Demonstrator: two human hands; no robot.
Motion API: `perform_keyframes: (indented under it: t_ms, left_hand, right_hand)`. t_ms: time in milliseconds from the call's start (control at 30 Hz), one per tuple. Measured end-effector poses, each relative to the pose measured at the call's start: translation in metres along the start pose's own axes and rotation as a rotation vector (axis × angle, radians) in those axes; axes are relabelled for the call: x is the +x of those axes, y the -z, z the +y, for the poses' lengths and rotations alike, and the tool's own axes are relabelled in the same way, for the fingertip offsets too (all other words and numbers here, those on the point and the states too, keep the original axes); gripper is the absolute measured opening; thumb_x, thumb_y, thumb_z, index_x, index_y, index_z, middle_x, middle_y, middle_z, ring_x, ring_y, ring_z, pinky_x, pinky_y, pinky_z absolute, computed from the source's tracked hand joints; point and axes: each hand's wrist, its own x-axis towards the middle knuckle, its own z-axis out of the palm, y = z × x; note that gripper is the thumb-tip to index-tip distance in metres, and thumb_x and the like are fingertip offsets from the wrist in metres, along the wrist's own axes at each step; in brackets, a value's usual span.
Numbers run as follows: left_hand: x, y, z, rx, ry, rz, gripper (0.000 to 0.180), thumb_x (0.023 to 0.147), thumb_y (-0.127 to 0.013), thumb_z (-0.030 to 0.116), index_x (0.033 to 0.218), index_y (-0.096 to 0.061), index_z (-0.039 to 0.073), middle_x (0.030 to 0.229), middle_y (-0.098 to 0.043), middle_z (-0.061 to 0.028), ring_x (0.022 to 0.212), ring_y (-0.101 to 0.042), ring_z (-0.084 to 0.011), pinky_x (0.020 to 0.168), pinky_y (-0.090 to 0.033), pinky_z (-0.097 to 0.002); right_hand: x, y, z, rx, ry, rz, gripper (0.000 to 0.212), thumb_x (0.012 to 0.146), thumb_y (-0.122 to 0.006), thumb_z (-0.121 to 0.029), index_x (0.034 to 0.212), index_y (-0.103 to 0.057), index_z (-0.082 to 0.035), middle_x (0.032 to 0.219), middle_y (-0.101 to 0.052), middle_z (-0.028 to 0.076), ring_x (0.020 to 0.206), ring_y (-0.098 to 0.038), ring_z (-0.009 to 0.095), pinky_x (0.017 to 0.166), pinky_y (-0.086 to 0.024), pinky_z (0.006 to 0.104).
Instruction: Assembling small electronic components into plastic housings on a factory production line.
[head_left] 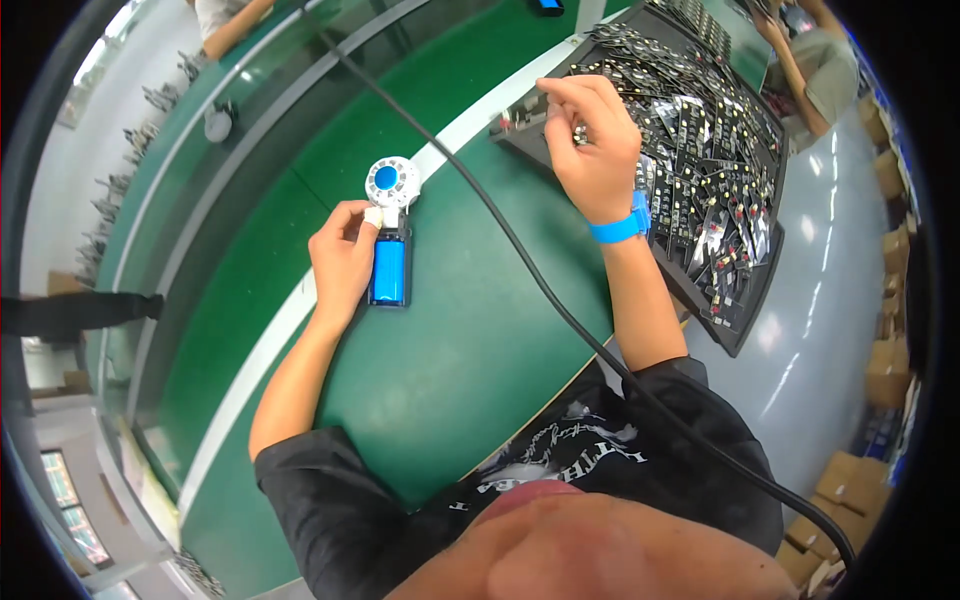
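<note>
My left hand (pixel 343 255) is closed round the neck of a small handheld device (pixel 390 270). The device has a white round head with a blue centre, and a blue and black body that lies on the green table. Something white covers a fingertip of this hand. Farther right, my right hand (pixel 595 150), with a blue band on the wrist, is raised beside the near left edge of a black tray (pixel 736 338). Its thumb and index fingertips come close together; whether a small part is between them I cannot make out. Many small black circuit boards (pixel 700 150) fill the tray.
A thick black cable (pixel 520 255) crosses the view above the green table (pixel 450 370). Beyond a white rail (pixel 265 350) runs a green belt (pixel 215 310). One person (pixel 225 25) is at the far left, another (pixel 815 75) at the far right. Cardboard boxes (pixel 850 485) stand on the right.
</note>
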Motion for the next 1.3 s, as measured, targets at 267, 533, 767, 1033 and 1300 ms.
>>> perform_keyframes:
  t_ms: [267,533,767,1033,1300]
  left_hand:
    - [-0.013,0.013,0.005,-0.079,-0.112,-0.129,0.011,0.093,-0.067,0.004,0.102,-0.072,-0.001,0.102,-0.07,-0.0119,0.094,-0.068,-0.0214,0.081,-0.054,-0.0305]
    - [-0.009,0.009,-0.012,-0.284,-0.098,-0.156,0.018,0.093,-0.07,0.007,0.109,-0.075,0.0,0.099,-0.074,-0.0083,0.086,-0.068,-0.0157,0.078,-0.054,-0.0276]
    - [-0.007,0.009,-0.004,-0.476,0.246,-0.149,0.017,0.093,-0.072,0.009,0.105,-0.077,-0.001,0.094,-0.077,-0.0054,0.083,-0.068,-0.0103,0.076,-0.055,-0.0269]
    - [-0.02,0.017,0.011,-0.098,-0.012,-0.046,0.016,0.087,-0.075,0.005,0.102,-0.078,0.003,0.09,-0.077,-0.007,0.078,-0.071,-0.0128,0.068,-0.055,-0.0276]
    - [-0.021,0.014,0.021,0.268,-0.615,0.074,0.013,0.076,-0.08,0.006,0.088,-0.075,0.007,0.081,-0.073,-0.0042,0.07,-0.069,-0.0209,0.059,-0.055,-0.0313]
  right_hand:
    - [-0.014,-0.02,0.005,0.315,-0.525,-0.487,0.025,0.096,-0.057,0.002,0.116,-0.07,0.001,0.104,-0.068,0.005,0.078,-0.06,0.005,0.067,-0.049,0.0207]
    - [-0.012,-0.007,0.008,0.132,-0.105,-0.98,0.039,0.086,-0.065,0.002,0.124,-0.069,-0.004,0.117,-0.067,0.01,0.094,-0.064,0.02,0.076,-0.052,0.0284]
    - [-0.024,-0.008,0.011,-0.207,0.162,-1.037,0.031,0.08,-0.071,0.002,0.111,-0.066,-0.002,0.112,-0.066,0.01,0.095,-0.067,0.023,0.077,-0.053,0.0336]
    - [-0.041,-0.039,-0.02,0.393,-0.498,-0.787,0.022,0.088,-0.063,0.007,0.106,-0.054,0.0,0.107,-0.064,0.012,0.078,-0.065,0.014,0.072,-0.054,0.0273]
    - [-0.074,-0.078,-0.074,0.39,-0.355,-0.656,0.038,0.087,-0.053,0.011,0.124,-0.053,0.002,0.102,-0.061,0.012,0.078,-0.062,0.018,0.072,-0.053,0.0308]
